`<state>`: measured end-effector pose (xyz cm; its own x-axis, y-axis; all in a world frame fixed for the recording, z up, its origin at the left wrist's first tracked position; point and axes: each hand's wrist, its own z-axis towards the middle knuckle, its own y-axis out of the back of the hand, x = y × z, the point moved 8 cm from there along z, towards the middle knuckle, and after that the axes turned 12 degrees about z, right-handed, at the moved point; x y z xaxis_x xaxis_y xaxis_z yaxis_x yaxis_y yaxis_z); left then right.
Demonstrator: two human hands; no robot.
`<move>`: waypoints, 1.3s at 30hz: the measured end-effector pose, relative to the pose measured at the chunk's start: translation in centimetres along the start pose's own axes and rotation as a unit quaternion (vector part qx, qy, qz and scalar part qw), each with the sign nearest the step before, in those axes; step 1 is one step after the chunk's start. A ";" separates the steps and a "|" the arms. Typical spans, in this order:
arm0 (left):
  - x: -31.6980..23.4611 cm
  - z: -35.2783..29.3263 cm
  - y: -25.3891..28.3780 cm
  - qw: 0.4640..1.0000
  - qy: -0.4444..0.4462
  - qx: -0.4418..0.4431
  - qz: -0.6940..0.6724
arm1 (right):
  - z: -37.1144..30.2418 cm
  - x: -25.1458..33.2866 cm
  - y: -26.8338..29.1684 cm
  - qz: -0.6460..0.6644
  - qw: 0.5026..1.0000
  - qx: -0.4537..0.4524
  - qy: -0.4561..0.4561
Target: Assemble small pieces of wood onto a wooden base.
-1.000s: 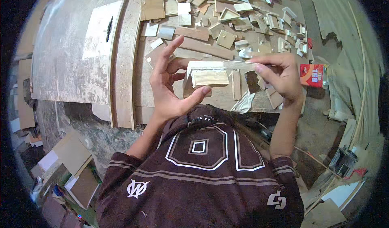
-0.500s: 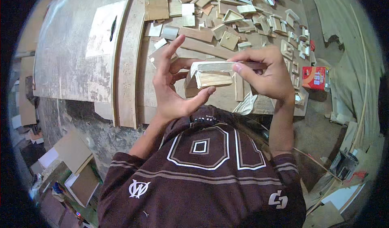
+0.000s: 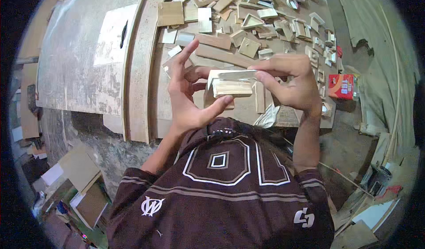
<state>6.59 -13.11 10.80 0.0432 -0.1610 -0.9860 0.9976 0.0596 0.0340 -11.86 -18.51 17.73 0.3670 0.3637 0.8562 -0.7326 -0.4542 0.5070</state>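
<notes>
In front of my chest, my left hand point(image 3: 188, 85) grips a small wooden piece point(image 3: 232, 89) made of joined pale strips, with the thumb at its lower edge and the fingers behind its left side. The index finger of that hand points up, free of the wood. My right hand point(image 3: 290, 78) pinches a thin, flat, greyish strip point(image 3: 239, 75) between thumb and index finger. This strip lies along the top edge of the wooden piece; whether it is a blade or another material, I cannot tell. Parts of the right fingers are hidden behind the thumb.
Many wood offcuts point(image 3: 250, 47) and small frame-like pieces point(image 3: 312, 54) lie scattered over the workbench point(image 3: 161, 103). Rolls of tape point(image 3: 292, 2) sit at the far right. A red can point(image 3: 342, 86) stands right of the bench. Boards point(image 3: 77, 169) lean at lower left.
The wooden piece has tilted slightly, so more of its front face shows. The right hand has shifted a little, and the greyish strip now angles across the top edge.
</notes>
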 end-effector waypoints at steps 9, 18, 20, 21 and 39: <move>-0.4 -0.2 -0.7 0.998 0.041 0.031 -0.030 | -1.7 3.1 1.5 -0.049 0.987 -0.058 0.143; -0.3 -0.7 -1.2 0.994 0.051 0.041 -0.084 | -2.9 2.5 1.9 -0.049 0.993 -0.016 0.110; -0.3 -0.9 -1.3 0.994 0.041 0.055 -0.082 | -3.0 2.2 2.1 -0.027 0.993 -0.031 0.108; -0.4 -0.9 -1.5 0.994 0.040 0.056 -0.081 | -2.7 2.3 1.8 -0.026 0.993 -0.024 0.114; 1.5 -3.1 -2.4 0.980 0.131 0.026 -0.146 | -10.7 -3.2 3.2 0.194 0.941 -0.274 -0.037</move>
<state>4.13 -10.42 8.71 -0.2539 0.0955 -0.9625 0.9669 -0.0029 -0.2553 -21.51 -12.45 15.59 0.0353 0.1898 0.9812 -0.9979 -0.0462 0.0448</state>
